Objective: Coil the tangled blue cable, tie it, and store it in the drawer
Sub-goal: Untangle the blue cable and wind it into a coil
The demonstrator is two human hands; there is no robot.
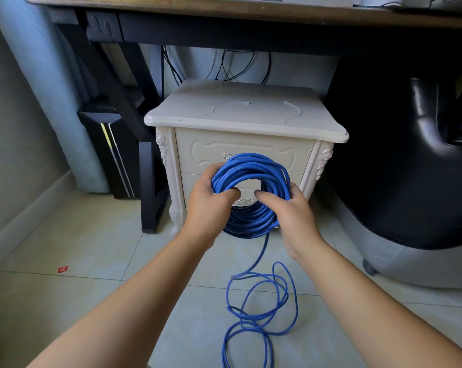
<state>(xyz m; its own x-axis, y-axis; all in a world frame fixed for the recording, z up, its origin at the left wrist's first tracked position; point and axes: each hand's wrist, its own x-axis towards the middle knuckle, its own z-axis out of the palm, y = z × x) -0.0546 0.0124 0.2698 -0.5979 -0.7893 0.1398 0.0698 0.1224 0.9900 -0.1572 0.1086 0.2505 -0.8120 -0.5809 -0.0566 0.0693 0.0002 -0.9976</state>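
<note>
A thick coil of blue cable is held upright in front of the cream nightstand. My left hand grips the coil's left side, thumb through its middle. My right hand grips the right side the same way. From the coil's bottom a strand drops to a loose tangle of blue cable on the tiled floor. Both nightstand drawers are closed, and the coil hides most of their metal handles.
The nightstand stands under a dark wooden desk with black legs. A black computer case sits to the left, a black chair to the right. A small red scrap lies on the floor at left.
</note>
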